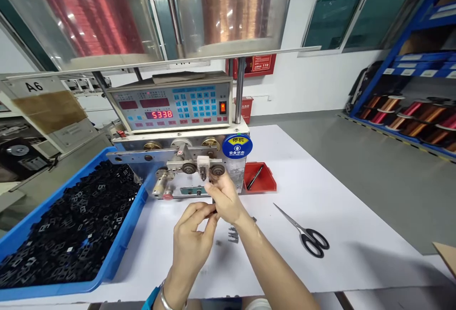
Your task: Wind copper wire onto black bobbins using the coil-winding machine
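Glowing 5338 on winder's display (159,114)

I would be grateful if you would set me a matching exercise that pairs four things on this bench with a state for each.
Things:
1. Scissors
2. Blue crate
3. Small red tray
4. Machine's display

States:
A. Shows 5338 in red
B. Holds a dark pen
C. Lie on the white tabletop
D. Heaped with small black frames

Right pairs: 1-C, 2-D, 3-B, 4-A

White wall (306,82), dark-tinted windows (335,5), grey floor (388,181), blue metal shelving (409,48) holding copper wire spools (416,120)
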{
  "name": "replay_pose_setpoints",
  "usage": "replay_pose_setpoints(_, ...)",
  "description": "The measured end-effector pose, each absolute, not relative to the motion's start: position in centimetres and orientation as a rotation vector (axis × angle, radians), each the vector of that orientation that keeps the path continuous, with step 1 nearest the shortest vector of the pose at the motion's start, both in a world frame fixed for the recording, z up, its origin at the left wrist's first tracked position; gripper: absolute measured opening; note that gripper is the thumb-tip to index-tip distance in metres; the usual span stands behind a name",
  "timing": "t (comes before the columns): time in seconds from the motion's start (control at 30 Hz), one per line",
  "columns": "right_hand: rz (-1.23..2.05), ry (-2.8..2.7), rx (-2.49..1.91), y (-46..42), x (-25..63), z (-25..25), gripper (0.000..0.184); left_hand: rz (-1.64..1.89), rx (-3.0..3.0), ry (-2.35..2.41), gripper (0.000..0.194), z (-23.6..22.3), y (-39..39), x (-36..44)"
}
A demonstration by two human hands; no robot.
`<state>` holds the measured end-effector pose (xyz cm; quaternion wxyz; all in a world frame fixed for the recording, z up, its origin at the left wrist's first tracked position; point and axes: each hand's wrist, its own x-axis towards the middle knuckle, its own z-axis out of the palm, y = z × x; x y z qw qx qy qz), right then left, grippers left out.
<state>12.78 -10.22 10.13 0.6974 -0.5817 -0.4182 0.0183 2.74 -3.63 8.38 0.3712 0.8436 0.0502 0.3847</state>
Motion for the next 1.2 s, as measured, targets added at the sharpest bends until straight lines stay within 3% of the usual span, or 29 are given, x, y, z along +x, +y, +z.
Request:
replay_pose_setpoints(0.17, -0.239, -0.784, -1.611, -11.8, 11.1, 8.8, 0.032, 0.903, 2.093, 0.153, 0.015, 8.7, -3.6, 3.0)
replay_pose_setpoints(0.43, -0.251, -0.971, -1.697, -12.6, 11.9, 8.7, 0.034, 0.783, 1.719, 0.283, 0.012, 7.6, -3.8, 3.3)
replay_pose_setpoints(0.57, -0.406, -0.759, -1.823, -14.3, 10.8, 4.7, 0.024, 0.774, 1.699, 0.305, 0.013, 7.6, -4.0, 3.3)
replay_pose_setpoints(0.8, -0.321, -0.956, -2.295, -15.0, 6.8, -2.3, 0.016, 0.783, 1.722, 0.282, 0.013, 7.0, -3.7, 3.4)
replay_pose_setpoints(0.97, -0.363, -0.938, -2.19, -14.9, 6.6, -2.4, 0.022, 0.69, 1.521, 0.309, 0.013, 6.7, -3.0, 4.2)
replay_pose_setpoints(1.2, -0.375, -0.616, -1.814, -14.9, 7.1, 2.1, 0.005, 0.522, 1.18, 0.328, 0.029, 6.6, -1.9, 6.4)
